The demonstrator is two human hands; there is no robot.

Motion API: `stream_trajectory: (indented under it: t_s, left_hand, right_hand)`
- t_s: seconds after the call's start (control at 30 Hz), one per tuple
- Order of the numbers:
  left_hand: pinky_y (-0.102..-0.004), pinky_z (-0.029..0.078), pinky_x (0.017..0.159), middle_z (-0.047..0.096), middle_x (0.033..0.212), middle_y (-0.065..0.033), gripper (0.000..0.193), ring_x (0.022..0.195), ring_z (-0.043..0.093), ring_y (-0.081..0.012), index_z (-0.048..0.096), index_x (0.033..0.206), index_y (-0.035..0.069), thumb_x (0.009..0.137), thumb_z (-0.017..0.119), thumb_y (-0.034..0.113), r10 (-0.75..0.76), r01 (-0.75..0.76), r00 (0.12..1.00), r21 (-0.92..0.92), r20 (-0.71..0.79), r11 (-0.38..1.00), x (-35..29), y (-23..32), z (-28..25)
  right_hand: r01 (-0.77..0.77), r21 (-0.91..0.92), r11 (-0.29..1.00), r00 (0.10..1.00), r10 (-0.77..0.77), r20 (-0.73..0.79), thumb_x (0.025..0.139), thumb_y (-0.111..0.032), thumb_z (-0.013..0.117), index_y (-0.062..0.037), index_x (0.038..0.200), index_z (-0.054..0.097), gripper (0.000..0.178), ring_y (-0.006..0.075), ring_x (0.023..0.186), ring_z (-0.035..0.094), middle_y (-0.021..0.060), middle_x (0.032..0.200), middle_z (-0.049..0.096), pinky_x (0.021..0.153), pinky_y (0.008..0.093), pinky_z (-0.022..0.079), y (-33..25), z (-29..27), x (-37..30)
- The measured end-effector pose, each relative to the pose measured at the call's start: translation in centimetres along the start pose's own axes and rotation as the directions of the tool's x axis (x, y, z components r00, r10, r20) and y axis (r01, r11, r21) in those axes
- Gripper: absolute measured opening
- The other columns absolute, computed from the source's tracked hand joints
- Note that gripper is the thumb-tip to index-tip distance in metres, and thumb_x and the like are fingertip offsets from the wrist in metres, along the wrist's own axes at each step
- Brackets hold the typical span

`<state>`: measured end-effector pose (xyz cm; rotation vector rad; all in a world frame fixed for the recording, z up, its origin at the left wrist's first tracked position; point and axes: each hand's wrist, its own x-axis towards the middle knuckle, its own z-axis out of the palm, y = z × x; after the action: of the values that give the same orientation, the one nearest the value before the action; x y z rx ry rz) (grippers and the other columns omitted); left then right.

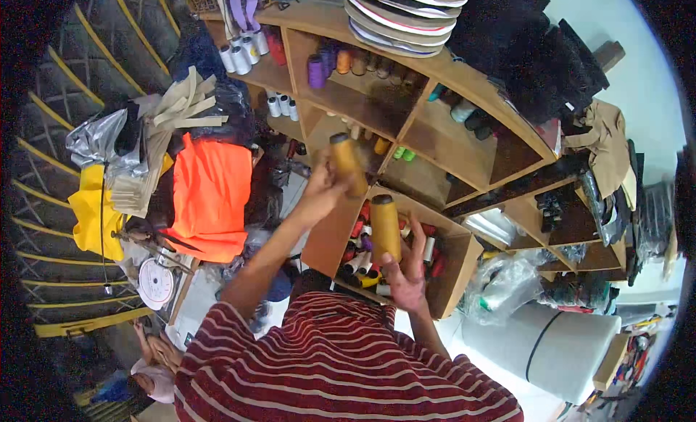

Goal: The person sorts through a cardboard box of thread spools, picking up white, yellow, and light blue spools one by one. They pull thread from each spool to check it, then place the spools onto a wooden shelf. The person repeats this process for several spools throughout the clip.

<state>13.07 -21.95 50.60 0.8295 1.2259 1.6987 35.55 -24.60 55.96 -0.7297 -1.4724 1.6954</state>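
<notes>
Two large mustard-yellow thread spools are up in the air above a cardboard box. My left hand [320, 193] is closed around one yellow spool [348, 167], which is tilted and blurred, in front of the wooden shelf. A second yellow spool [386, 230] stands nearly upright in my right hand [408, 283], thumb at its lower end and fingers partly behind it. Beneath both hands is the open cardboard box [458, 278], holding several spools in red, white, black and yellow. Part of its contents is hidden by the right hand and spool.
A wooden shelf unit [371, 97] with thread spools stands ahead, a stack of round reels [407, 19] on top. Orange fabric [210, 197] hangs at left. A large white roll [540, 349] and clear plastic bags [504, 284] are at right. Another person [154, 364] is at lower left.
</notes>
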Motion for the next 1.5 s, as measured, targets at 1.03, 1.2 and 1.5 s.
stream_trajectory:
  t_s: [1.03, 1.2, 1.5]
  left_hand:
    - [-0.0397, 0.026, 0.115, 0.03, 0.149, -0.0271, 0.076, 0.14, 0.027, -0.0377, 0.025, 0.149, 0.003, 0.088, 0.063, 0.025, 0.036, -0.145, 0.989, 0.929, 0.142, 0.34, 38.7, -27.6, 3.2]
    - [-0.0402, 0.029, 0.113, 0.032, 0.149, -0.0269, 0.074, 0.137, 0.032, -0.0363, 0.027, 0.148, 0.002, 0.088, 0.063, 0.026, -0.062, -0.07, 0.992, 0.877, 0.112, 0.476, 33.1, -21.8, 4.5]
    - [-0.0332, 0.047, 0.09, 0.063, 0.12, -0.0119, 0.048, 0.109, 0.059, -0.0189, 0.05, 0.135, 0.003, 0.094, 0.061, 0.026, 0.051, -0.13, 0.871, 0.128, 0.489, 0.983, 7.0, -4.0, 1.0]
  right_hand:
    - [-0.105, 0.11, 0.988, 0.973, 0.125, -0.194, 0.088, -0.01, 0.068, -0.0023, 0.134, 0.042, 0.054, 0.0186, 0.11, 0.056, 0.0096, 0.12, 0.058, 0.095, 0.0343, 0.046, 2.9, 0.6, 0.7]
    - [-0.116, 0.11, 0.987, 0.964, 0.138, -0.228, 0.086, -0.019, 0.073, -0.0004, 0.133, 0.045, 0.058, 0.0188, 0.111, 0.057, 0.0074, 0.117, 0.061, 0.099, 0.0351, 0.043, 3.2, 0.0, 1.2]
    - [-0.148, -0.071, 0.986, 0.985, 0.141, -0.098, 0.091, -0.015, 0.065, 0.0014, 0.128, 0.055, 0.041, 0.018, 0.108, 0.059, 0.009, 0.118, 0.063, 0.095, 0.0326, 0.045, 3.3, -1.0, 2.9]
